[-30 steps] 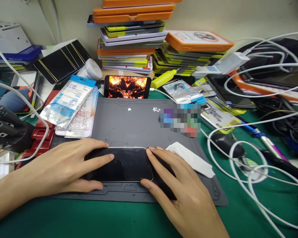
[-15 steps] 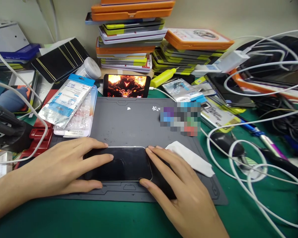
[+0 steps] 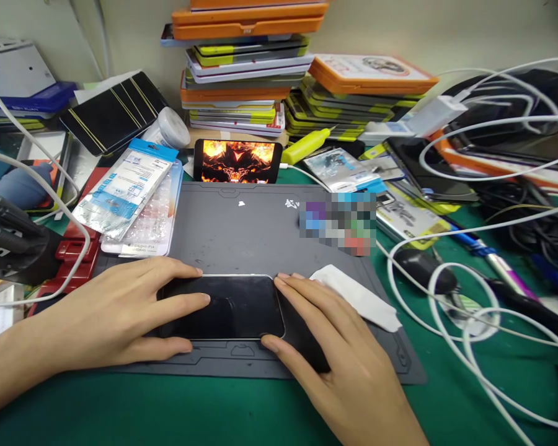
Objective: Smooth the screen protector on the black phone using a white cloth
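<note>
A black phone (image 3: 232, 313) with a silver rim lies flat, sideways, on the dark grey mat (image 3: 242, 238). My left hand (image 3: 116, 316) covers its left end, fingers spread, one fingertip resting on the dark screen and others at the long edges. At the right end, my right hand (image 3: 339, 347) spans the phone between thumb and fingertips, with the thumb at the near corner and the fingers at the far corner. Right of the phone sits a folded white cloth (image 3: 357, 297), partly behind my right hand.
Behind the mat, a second phone (image 3: 237, 161) shows a fiery picture. Stacked flat cases (image 3: 246, 77) stand against the wall. Silver-blue packets (image 3: 123, 186) lie left, a yellow tool (image 3: 307, 144) at the back, and looping white cables (image 3: 430, 285) on the right.
Both hands and the phone between them have stayed nearly still. The picture on the far phone's screen has changed slightly.
</note>
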The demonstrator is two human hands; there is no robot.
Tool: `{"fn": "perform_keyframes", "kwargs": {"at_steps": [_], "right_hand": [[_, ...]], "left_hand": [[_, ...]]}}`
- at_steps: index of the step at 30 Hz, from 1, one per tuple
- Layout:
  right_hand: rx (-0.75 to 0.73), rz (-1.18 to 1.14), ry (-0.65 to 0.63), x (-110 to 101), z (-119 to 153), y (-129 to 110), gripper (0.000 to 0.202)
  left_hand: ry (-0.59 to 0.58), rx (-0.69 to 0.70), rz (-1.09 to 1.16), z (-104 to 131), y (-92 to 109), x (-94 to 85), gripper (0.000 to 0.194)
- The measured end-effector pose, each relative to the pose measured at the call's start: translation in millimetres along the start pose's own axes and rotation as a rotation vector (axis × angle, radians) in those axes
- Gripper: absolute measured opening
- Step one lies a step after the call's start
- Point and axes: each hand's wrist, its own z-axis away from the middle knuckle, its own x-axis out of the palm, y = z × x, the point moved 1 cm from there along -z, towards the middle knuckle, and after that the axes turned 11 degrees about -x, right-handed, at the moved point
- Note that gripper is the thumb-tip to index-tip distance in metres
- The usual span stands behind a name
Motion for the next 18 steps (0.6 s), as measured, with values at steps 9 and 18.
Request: {"fn": "perform_keyframes", "kwargs": {"at_steps": [9,18], "right_hand": [[-0.011,-0.005,0.004,0.2,0.4,0.1,0.049],[-0.015,-0.007,0.002,1.1,0.9,0.7,0.049]], "left_hand": [[-0.006,-0.008,0.027,-1.0,0.7,-0.6,0.040],[0.016,-0.072,0.174,0.8,-2.3,3.9,0.058]]}}
